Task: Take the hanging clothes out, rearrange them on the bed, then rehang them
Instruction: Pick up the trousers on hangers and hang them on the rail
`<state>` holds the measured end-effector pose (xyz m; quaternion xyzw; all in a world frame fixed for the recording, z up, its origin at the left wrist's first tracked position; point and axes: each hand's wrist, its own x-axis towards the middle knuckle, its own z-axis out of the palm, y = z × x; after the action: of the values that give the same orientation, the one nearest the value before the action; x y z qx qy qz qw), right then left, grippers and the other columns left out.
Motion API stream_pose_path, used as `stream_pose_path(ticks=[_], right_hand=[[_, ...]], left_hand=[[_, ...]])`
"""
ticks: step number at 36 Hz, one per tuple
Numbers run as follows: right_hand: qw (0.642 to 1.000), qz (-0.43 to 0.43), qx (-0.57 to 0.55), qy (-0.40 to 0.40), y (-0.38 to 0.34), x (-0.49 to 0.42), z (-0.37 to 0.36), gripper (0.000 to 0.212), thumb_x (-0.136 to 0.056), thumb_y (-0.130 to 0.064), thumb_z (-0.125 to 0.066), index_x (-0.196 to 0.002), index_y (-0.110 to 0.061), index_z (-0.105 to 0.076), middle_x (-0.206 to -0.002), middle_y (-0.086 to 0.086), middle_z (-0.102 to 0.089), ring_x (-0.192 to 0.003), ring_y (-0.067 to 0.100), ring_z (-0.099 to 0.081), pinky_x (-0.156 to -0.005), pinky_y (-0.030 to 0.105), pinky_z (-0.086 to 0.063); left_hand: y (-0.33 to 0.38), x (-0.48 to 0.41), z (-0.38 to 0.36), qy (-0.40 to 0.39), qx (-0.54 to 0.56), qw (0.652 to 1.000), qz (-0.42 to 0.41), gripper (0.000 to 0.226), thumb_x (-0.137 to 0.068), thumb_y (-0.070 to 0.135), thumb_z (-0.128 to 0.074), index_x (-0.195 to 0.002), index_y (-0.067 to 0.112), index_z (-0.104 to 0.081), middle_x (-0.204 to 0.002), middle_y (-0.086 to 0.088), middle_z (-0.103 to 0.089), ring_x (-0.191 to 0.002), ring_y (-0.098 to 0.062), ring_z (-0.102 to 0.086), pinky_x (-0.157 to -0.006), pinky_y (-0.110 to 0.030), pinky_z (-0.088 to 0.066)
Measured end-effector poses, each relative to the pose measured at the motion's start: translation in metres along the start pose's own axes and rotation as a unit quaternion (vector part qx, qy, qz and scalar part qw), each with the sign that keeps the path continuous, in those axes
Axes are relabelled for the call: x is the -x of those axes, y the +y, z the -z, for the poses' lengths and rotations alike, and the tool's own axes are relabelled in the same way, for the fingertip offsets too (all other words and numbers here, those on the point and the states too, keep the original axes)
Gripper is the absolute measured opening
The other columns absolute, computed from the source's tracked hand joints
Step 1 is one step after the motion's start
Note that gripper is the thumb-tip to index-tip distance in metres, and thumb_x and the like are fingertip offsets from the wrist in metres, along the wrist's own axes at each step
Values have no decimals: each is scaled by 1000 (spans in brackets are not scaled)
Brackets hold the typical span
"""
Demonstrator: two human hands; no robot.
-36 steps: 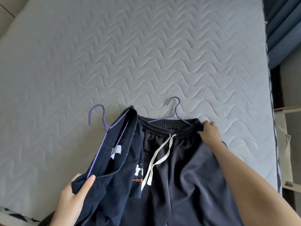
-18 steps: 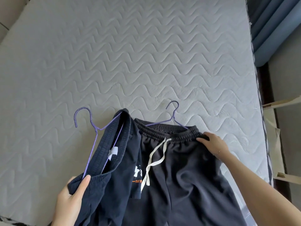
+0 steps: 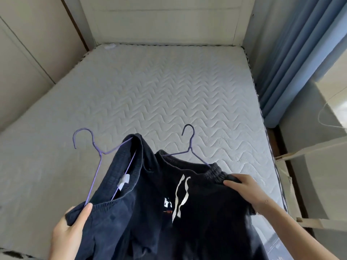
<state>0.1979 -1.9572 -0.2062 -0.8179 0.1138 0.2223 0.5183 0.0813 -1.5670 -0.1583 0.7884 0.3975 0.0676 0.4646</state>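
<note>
Two dark navy garments hang over the near end of the bare quilted mattress (image 3: pixel 169 94). My left hand (image 3: pixel 69 229) grips the waistband of the left garment (image 3: pixel 120 212), which has a white label and sits on a purple wire hanger (image 3: pixel 95 156). My right hand (image 3: pixel 247 192) pinches the elastic waistband of the drawstring shorts (image 3: pixel 206 218), which have a white cord. A second purple hanger (image 3: pixel 189 145) pokes out of their waistband. Both garments are lifted off the mattress.
A white headboard (image 3: pixel 165 21) closes the far end of the bed. Beige wardrobe panels (image 3: pixel 28 59) run along the left side. Blue curtains (image 3: pixel 300 59) hang on the right, with cardboard pieces (image 3: pixel 293 184) in the gap beside the bed.
Both garments have risen off the mattress. My view has tilted up, so the headboard and far end of the bed show. My right hand has moved down along the shorts' waistband.
</note>
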Motion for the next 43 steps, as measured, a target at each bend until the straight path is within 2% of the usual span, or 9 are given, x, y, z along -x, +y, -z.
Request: stream_pose_path(ticks=[7,15,19,24,28,31,35,38,43], right_hand=[[995,69,-63,23,-83,99,-41,10,-83,-17,-66,-85,-11,-74,-81,12,-75,-74,22,-71,-67,30,-56],[979,154,-129,-34,-161,209,-168,15,-85,-15,-65,-89,-2,-70,-85,21,-72,-70,25,-70,-66,33,-58],[967,198,-136,-82,-188,263,-241,11,-87,-13,-63,-87,-3,-69,-70,10,-71,-60,19,-68,-54,27,-58],[951,241,-86,-171,-206,325,-331,19,-90,-18,-60,-86,-3,-70,-71,11,-69,-60,18,-66,-52,25,-54],[933,263,-47,-240,-212,365,-405,25,-91,-26,-57,-84,-10,-74,-77,10,-75,-70,18,-69,-65,30,-58],[920,263,-29,-290,-214,387,-463,31,-92,-30,-54,-80,-10,-73,-69,2,-73,-65,12,-68,-57,22,-56],[902,259,22,-346,-212,404,-539,36,-93,-31,-52,-81,-2,-70,-72,7,-69,-68,16,-63,-62,29,-54],[887,260,51,-379,-208,409,-595,29,-92,-26,-55,-77,-7,-72,-72,4,-73,-72,16,-66,-69,29,-53],[872,237,58,-424,-215,402,-685,21,-89,-22,-60,-77,-14,-75,-81,3,-76,-80,15,-68,-77,31,-52]], left_hand=[[-19,24,103,43,167,985,-11,12,-85,30,-67,-88,19,-67,-101,-8,-67,-101,-26,-60,-98,-44,-46],[-71,70,267,151,253,953,-64,15,-88,26,-64,-87,11,-64,-84,0,-61,-95,-22,-54,-86,-35,-41],[-124,93,350,218,246,942,-60,19,-85,32,-66,-93,15,-65,-95,-5,-63,-98,-24,-55,-89,-39,-43],[-185,138,439,301,250,918,-64,16,-87,29,-64,-73,22,-61,-74,3,-58,-75,-16,-49,-70,-34,-39],[-232,170,493,343,246,906,-42,12,-88,27,-63,-77,22,-62,-79,7,-62,-76,-10,-54,-76,-31,-41],[-268,188,522,381,215,899,-29,14,-89,23,-62,-75,27,-61,-80,7,-64,-76,-7,-56,-70,-23,-43],[-318,204,545,411,174,895,30,11,-88,25,-63,-77,23,-62,-78,-3,-66,-72,-14,-56,-68,-25,-43],[-350,210,558,424,156,889,75,11,-88,26,-62,-80,20,-62,-78,-8,-67,-73,-19,-60,-68,-32,-45],[-392,203,584,460,133,866,145,9,-88,27,-63,-79,29,-62,-71,2,-67,-76,-10,-63,-61,-19,-47]])
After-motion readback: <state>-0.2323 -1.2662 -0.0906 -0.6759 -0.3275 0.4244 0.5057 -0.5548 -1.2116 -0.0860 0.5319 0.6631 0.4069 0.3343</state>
